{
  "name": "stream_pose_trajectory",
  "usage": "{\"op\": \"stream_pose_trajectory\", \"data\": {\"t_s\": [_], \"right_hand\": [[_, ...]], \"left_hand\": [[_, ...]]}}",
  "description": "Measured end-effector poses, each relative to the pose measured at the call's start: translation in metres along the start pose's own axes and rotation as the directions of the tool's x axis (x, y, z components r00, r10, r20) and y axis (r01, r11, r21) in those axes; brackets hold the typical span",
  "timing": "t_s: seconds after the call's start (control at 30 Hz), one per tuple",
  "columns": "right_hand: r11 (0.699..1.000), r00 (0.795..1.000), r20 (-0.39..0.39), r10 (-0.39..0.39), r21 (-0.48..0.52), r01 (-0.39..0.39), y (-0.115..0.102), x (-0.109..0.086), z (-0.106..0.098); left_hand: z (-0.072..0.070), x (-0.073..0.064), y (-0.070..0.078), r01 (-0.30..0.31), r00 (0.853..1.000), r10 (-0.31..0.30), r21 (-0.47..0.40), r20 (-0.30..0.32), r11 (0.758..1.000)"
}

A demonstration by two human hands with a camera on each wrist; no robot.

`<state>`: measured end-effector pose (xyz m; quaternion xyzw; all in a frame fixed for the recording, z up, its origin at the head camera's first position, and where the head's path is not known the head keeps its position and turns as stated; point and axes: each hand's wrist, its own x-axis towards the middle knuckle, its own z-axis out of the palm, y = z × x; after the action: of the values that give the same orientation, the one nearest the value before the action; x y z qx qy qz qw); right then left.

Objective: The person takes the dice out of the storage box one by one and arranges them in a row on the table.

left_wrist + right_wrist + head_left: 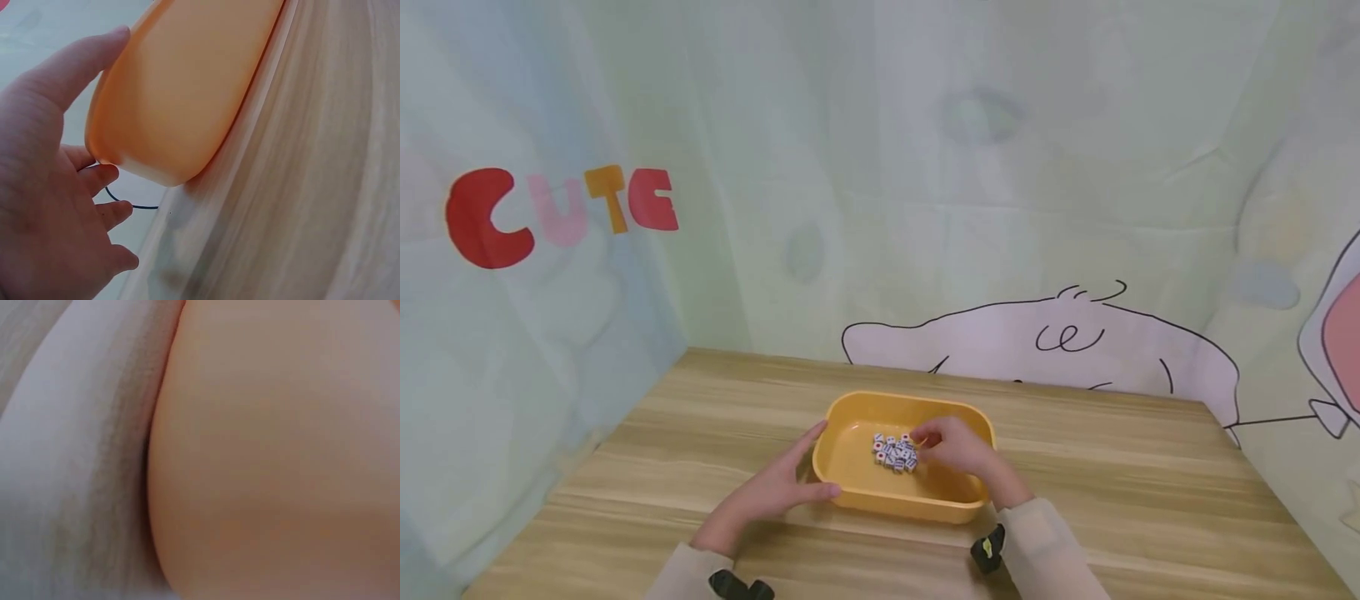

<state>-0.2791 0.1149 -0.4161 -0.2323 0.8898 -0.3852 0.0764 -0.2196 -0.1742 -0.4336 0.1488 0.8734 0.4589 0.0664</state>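
A yellow plastic basin (887, 504) stands on the wooden table in the head view. Several white dice (895, 454), some showing red dots, lie clustered on its floor. My left hand (778, 483) touches the basin's left end, thumb and index finger spread along the rim; in the left wrist view, the other fingers of this hand (50, 181) hang loose beside the basin wall (187, 94). My right hand (958, 450) reaches inside over the dice, fingers bent, tips at the pile's right side. Whether a die is between them cannot be made out. The basin's outer wall (269, 450) fills the right wrist view.
The wood-grain table (1150, 475) extends around the basin. A printed cloth backdrop (1000, 208) with "CUTE" letters and a cartoon drawing rises behind the table and along its left side. Black wrist straps (988, 548) sit at both sleeves.
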Motion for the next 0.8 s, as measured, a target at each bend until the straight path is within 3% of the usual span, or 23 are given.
{"op": "stream_pose_trajectory", "data": {"t_s": [0.43,0.8], "right_hand": [[0.995,0.994,0.046,0.098,-0.021,-0.097,0.0042,0.002,0.0041],[0.996,0.996,0.039,0.078,-0.053,-0.076,0.0039,0.0076,0.0083]], "left_hand": [[0.0014,0.0016,0.0065,0.067,0.998,-0.066,-0.03,0.014,0.997],[-0.0002,-0.0013,0.0098,0.1,0.995,-0.1,-0.02,0.011,0.995]]}}
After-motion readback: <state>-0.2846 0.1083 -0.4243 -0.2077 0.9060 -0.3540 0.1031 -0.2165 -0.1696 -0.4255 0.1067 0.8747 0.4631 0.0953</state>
